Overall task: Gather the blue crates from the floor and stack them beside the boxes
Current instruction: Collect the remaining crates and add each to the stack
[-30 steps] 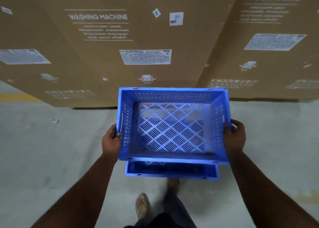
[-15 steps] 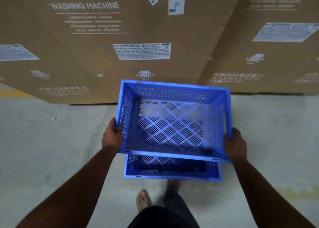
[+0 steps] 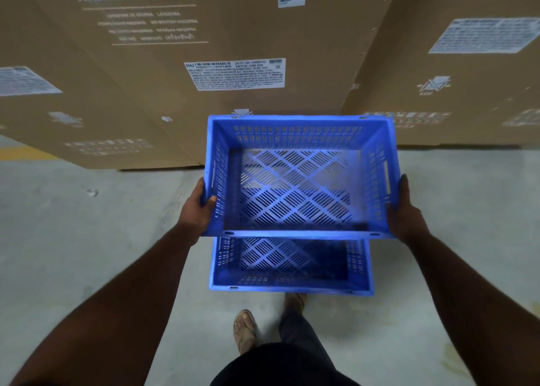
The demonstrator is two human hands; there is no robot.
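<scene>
Between the two hands, an upper blue crate hung level in the air, empty. The left hand clasped its left wall, thumb hooked over the rim; the right hand pressed the right wall, though whether its fingers curled under was hidden. Below and nearer than the grip, a second blue crate sat on the pale concrete floor, just ahead of a sandalled foot. Beyond the grip stood tall cardboard boxes printed "WASHING MACHINE", with white labels, under dim light.
</scene>
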